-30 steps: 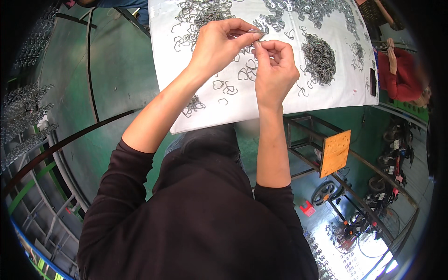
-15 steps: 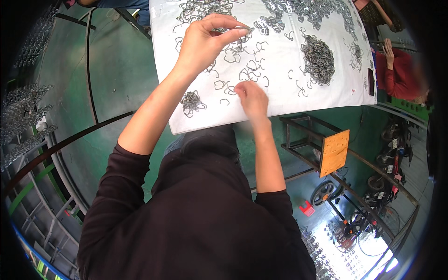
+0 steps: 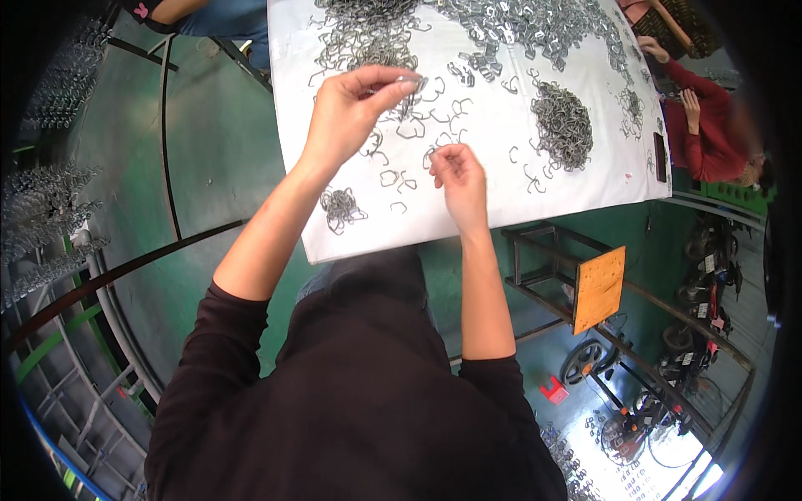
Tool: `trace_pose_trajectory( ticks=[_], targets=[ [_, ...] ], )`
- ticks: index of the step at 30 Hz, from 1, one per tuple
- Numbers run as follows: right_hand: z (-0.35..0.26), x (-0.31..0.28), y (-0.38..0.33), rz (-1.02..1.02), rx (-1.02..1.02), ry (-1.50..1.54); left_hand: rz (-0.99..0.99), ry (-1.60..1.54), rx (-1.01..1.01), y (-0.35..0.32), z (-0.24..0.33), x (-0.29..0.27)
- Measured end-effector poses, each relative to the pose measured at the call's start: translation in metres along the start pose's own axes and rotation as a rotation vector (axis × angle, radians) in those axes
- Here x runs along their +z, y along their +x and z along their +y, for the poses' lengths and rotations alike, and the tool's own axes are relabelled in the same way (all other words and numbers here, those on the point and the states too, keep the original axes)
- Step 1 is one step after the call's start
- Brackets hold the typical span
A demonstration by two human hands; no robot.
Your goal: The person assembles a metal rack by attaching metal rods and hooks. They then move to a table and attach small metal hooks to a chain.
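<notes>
Over the near part of the white-covered table (image 3: 493,188), my left hand (image 3: 347,113) pinches a small metal buckle (image 3: 417,83) between thumb and forefinger. My right hand (image 3: 460,179) is to its right and nearer to me, thumb and fingers curled together. Beside those fingertips is a bent wire ring; whether they grip it I cannot tell. Loose wire rings (image 3: 403,180) are scattered under and around both hands. A small heap of rings (image 3: 341,209) lies by the near left corner.
A dense pile of wire pieces (image 3: 564,125) lies right of my hands. Flat metal buckles (image 3: 518,33) spread across the far side. A person in a red sleeve (image 3: 710,125) reaches over the right edge. A metal stand with a wooden board (image 3: 599,290) is right of me.
The view has tilted, so the table appears lower. My left hand has come slightly nearer with the buckle. My right hand has turned, its fingers now curled upward.
</notes>
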State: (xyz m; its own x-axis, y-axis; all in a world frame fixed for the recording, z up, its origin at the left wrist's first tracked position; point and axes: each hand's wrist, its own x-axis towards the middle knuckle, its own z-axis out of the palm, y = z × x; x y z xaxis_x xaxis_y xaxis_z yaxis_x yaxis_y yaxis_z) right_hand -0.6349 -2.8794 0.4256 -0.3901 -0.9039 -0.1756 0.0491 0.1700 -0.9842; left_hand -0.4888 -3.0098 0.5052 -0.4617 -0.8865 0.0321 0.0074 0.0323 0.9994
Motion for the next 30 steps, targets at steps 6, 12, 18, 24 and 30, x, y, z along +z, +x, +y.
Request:
trace_pose_trajectory(
  ticks=[6, 12, 18, 24, 30],
  targets=[
    [-0.091, 0.011, 0.014, 0.183, -0.254, 0.365, 0.007, -0.032, 0.078, 0.004, 0.003, 0.025],
    [-0.108, 0.006, 0.027, 0.300, -0.335, 0.383, -0.034, 0.028, 0.169, 0.009, 0.004, 0.053],
    [-0.110, -0.022, 0.030, 0.431, -0.502, 0.307, 0.044, 0.147, 0.237, 0.055, -0.046, 0.067],
    [-0.112, -0.058, 0.038, 0.465, -0.580, 0.189, -0.076, 0.674, 0.252, 0.127, -0.131, 0.103],
    [-0.104, -0.079, 0.036, 0.453, -0.559, 0.179, -0.130, 0.918, 0.312, 0.144, -0.154, 0.120]
  ],
)
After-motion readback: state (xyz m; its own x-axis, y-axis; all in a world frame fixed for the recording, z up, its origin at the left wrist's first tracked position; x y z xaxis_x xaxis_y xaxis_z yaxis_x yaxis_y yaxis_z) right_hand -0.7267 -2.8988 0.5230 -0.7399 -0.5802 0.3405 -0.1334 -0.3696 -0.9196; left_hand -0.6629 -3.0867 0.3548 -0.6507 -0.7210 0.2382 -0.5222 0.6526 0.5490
